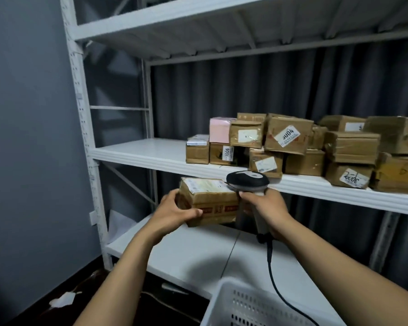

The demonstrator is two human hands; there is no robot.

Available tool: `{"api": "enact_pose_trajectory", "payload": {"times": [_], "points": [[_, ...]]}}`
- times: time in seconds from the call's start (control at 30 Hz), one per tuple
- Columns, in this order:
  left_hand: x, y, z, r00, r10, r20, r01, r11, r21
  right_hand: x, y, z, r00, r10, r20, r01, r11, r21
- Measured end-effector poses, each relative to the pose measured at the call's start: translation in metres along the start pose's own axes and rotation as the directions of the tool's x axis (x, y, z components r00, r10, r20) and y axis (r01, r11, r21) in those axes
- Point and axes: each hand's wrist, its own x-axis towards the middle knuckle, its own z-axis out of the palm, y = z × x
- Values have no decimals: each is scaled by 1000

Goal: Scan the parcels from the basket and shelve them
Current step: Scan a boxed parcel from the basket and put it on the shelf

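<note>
Cardboard, brown and bound in glossy tape, makes up the parcel (207,201), which is held in the air before the rack, just below the edge of the middle shelf (139,154) and above the lower shelf (198,250). The left hand (174,212) grips its left end, thumb along the near face, fingers round the far side. It looks light, since one hand carries it, and stiff at the corners. The tape probably makes its faces slick, so a hold on the end or under the edges seems safest. A pale printed label lies on top.

The right hand (266,208) is clenched round the pale handle of a scanner (247,181), whose dark rounded head hangs just over the label's right end. A black cable (272,274) trails down from it.

Other parcels (290,137) sit stacked on the middle shelf, dented and labelled, one of them pink. A white slotted plastic basket (257,307) stands at the bottom, and what it holds is out of sight.
</note>
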Motion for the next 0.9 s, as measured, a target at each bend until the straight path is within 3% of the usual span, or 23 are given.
{"api": "enact_pose_trajectory", "payload": {"times": [0.13,0.33,0.53,0.83,0.9], "points": [[28,9,-21,952,0,-306,-20,998,-61,19,-18,13,997,-49,-52,48,999,-20],[79,51,-26,811,29,-584,-81,995,-63,52,-40,17,994,-53,-92,57,997,50],[138,80,-2,740,99,-665,-97,994,40,87,-55,18,988,-73,-134,78,996,36],[224,78,27,737,143,-660,-83,989,122,120,-46,7,988,-101,-119,92,993,-79],[239,76,33,765,148,-627,-89,988,125,126,-43,4,987,-111,-117,100,990,-97]]}}
